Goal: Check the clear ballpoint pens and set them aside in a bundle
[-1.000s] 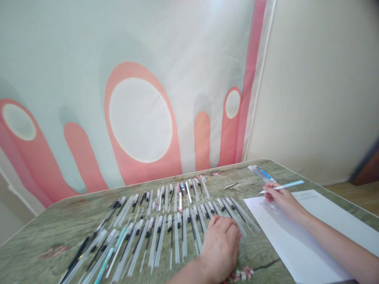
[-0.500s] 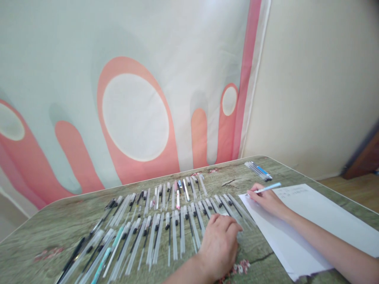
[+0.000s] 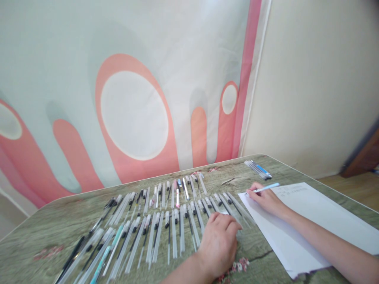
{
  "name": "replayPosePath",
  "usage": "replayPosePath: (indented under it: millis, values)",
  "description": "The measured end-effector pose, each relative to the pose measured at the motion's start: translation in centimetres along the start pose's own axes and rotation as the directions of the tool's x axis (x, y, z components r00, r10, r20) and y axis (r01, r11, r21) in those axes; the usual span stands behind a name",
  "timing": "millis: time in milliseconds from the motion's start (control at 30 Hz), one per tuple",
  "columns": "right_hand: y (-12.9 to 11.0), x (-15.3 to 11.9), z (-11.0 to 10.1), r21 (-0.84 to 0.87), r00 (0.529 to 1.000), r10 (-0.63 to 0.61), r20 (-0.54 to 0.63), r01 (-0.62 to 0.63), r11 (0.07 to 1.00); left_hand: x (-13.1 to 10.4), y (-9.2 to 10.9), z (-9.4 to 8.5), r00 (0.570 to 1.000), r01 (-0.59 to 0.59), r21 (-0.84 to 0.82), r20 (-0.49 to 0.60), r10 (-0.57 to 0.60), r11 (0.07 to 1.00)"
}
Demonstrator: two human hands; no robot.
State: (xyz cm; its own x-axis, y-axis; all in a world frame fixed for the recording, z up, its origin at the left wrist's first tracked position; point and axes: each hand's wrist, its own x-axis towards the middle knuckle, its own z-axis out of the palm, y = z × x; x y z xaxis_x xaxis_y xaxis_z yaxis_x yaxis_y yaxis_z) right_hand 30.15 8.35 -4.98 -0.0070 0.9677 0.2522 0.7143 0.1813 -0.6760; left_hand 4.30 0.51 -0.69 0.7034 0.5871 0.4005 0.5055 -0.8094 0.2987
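Observation:
My right hand (image 3: pixel 264 199) pinches a white and light-blue pen (image 3: pixel 271 187), its tip end at the upper left part of a large white sheet of paper (image 3: pixel 314 225). Faint handwriting runs along the top of the sheet. My left hand (image 3: pixel 220 240) lies on the table left of the sheet, fingers curled down at the right end of the front rows of pens. Something pale and clear shows at its fingers, but the palm side is hidden. Many capped clear pens (image 3: pixel 174 236) lie side by side in rows, with a turquoise pen (image 3: pixel 102 260) among them.
The wood-patterned table (image 3: pixel 260 252) bears printed pink flowers. A small bundle of pens with a blue one (image 3: pixel 259 169) lies at the far right. Behind the table hangs a pink and grey patterned cloth (image 3: pixel 189 59), beside a plain wall (image 3: pixel 310 79).
The view has shifted very slightly. Both hands stay in nearly the same places, the right one still holding the pen at the paper.

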Motion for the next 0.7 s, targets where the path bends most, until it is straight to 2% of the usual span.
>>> replayPosePath:
  millis: [700]
  values:
    - [0.44,0.18,0.12,-0.001,0.999,-0.026,-0.018,0.026,1.000,0.02,0.09,-0.19,1.000,-0.018,0.016,-0.011,0.018,1.000]
